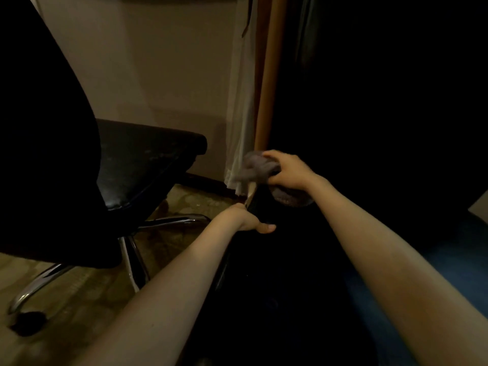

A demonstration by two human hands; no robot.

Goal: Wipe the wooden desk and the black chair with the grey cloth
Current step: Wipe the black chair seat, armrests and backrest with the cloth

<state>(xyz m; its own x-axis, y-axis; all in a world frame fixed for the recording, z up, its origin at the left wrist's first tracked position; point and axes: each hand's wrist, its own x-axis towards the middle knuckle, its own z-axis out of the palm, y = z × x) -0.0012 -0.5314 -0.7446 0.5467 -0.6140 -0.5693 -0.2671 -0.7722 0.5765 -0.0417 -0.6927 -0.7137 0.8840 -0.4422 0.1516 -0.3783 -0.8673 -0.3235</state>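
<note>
Head view: right hand [287, 170] holds crumpled grey cloth [257, 166] low beside a white curtain [241, 114].
Right fingers [274, 154] curl round the cloth. Left hand [247, 220] grips the edge of a dark object [290, 260], thumb on top. Black padded chair [137, 159] stands left, apart from both hands.

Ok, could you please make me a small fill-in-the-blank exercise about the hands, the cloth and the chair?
1. The right hand grips a bunched cloth whose colour is ____.
2. The black chair stands to the ____ of both hands.
3. The left hand grips a dark edge and holds ____ cloth.
Missing words: grey; left; no.
</note>
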